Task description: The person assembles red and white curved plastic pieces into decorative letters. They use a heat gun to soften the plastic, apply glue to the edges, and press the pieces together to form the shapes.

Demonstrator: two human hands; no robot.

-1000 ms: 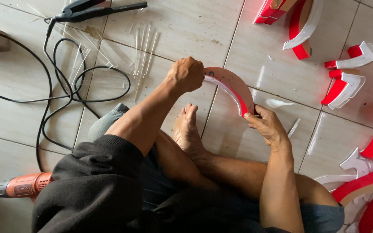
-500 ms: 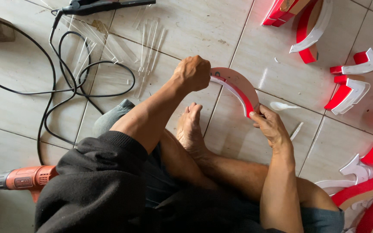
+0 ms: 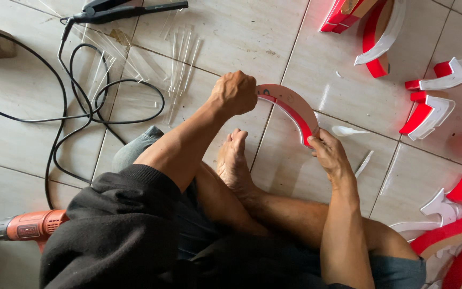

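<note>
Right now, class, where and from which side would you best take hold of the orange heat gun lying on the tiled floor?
Grip the orange heat gun around its thick orange body, coming from above: it lies flat on the tiled floor, its grey nozzle pointing left, best avoided.

One head-worn view looks steeply down, close over the seated person's crossed legs (image 3: pixel 252 208) — the tiled floor (image 3: pixel 241 32) stretches beyond them, an orange power tool (image 3: pixel 25 227) just left, red-and-white pieces (image 3: pixel 434 101) farther right.

Red-and-white moulded sign-letter pieces (image 3: pixel 429 107) lie scattered on the tiled floor at the right; one curved red-and-white sign piece (image 3: pixel 290 107) sits centre, held by both hands.
</note>
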